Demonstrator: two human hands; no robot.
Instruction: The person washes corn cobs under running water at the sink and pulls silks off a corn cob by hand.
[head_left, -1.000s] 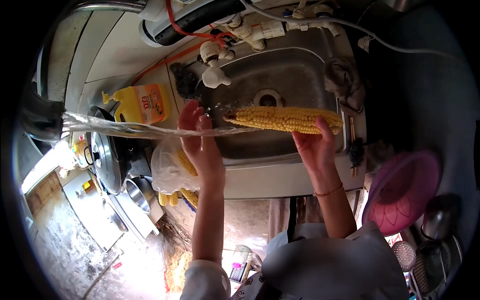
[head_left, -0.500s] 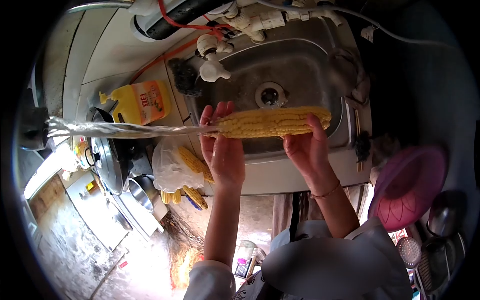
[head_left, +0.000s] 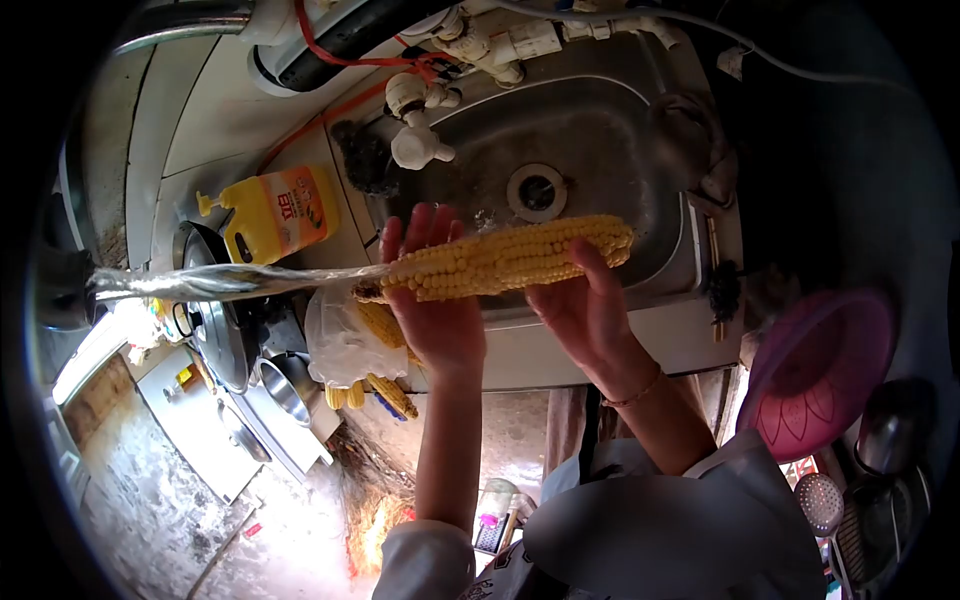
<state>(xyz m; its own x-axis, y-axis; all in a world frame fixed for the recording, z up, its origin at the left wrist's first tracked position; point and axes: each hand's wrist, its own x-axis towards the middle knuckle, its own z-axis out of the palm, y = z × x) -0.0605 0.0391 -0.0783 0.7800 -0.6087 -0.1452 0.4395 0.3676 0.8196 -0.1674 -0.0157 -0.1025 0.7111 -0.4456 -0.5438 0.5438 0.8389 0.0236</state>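
A yellow corn cob (head_left: pixel 510 258) without husk is held over the front of the steel sink, its right end tilted up in the picture. My right hand (head_left: pixel 585 310) grips it near that end, thumb across the kernels. Under the cob's darker left end lies my left hand (head_left: pixel 435 320), palm up, fingers stretched out and apart beyond it. The cob rests across this palm. A stream of water (head_left: pixel 240 282) from a dark spout (head_left: pixel 68 265) at the left strikes the cob's left end.
The sink (head_left: pixel 620 130) has a round drain (head_left: pixel 537 192). A yellow pump bottle (head_left: pixel 275 215) stands left of it. Several other corn cobs (head_left: pixel 390 393) lie by a clear plastic bag (head_left: pixel 345 335). A black lidded pan (head_left: pixel 215 325) and a pink basin (head_left: pixel 815 375) flank the work area.
The cob has shifted left and tilted, its left end lower in the picture. My right hand moved left with it. My left fingers have spread further, and the water meets the cob lower down.
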